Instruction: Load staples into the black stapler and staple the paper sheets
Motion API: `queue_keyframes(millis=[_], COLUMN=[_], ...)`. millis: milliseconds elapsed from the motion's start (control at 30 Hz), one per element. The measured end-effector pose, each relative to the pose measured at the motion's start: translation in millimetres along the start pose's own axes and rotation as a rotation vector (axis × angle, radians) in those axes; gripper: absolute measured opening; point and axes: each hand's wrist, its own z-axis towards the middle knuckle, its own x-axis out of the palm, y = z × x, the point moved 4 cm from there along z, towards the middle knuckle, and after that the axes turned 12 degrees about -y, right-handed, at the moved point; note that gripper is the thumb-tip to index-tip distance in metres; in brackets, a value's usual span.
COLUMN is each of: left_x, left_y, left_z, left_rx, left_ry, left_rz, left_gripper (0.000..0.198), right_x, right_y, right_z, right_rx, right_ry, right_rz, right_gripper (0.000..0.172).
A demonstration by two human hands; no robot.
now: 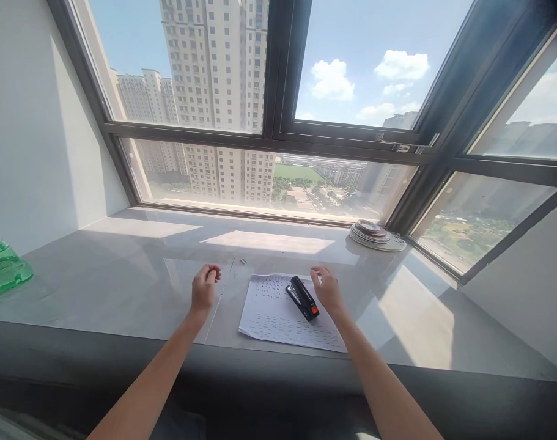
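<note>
A white sheet of printed paper (pixel 278 315) lies on the grey stone windowsill (pixel 122 275). A black stapler with an orange end (pixel 302 298) rests on the sheet's upper right part. My right hand (pixel 328 288) hovers just right of the stapler, fingers curled and pinched near the paper's top edge; what they hold, if anything, is too small to make out. My left hand (pixel 203 286) is left of the paper above the sill, fingers curled inward in a loose pinch. A small strip of staples (pixel 243 261) lies on the sill between the hands, further back.
A stack of round plates (pixel 377 236) sits at the back right by the window frame. A green plastic bottle (pixel 0 263) lies at the far left. A large window (pixel 278 110) rises behind the sill; white walls flank it on both sides.
</note>
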Motion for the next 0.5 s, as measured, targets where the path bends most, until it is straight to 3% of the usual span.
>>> queue_keyframes(millis=[133, 233, 333, 500], left_x=[74.9, 117.3, 136.6, 139.6], left_y=[-34, -33, -15, 11], left_z=[-60, -87, -95, -94], left_rx=[-0.070, -0.129, -0.076, -0.073], left_ry=[0.366, 0.471, 0.438, 0.345], left_rz=[-0.212, -0.266, -0.161, -0.126], left_gripper=[0.028, 0.033, 0.034, 0.036], right_x=[-23, -26, -24, -19], right_y=[14, 22, 19, 0], right_z=[-38, -58, -55, -40], right_rx=[0.066, 0.028, 0.014, 0.109], right_ry=[0.165, 0.209, 0.275, 0.552], right_rz=[0.170, 0.163, 0.229, 0.558], right_gripper=[0.041, 0.040, 0.040, 0.052])
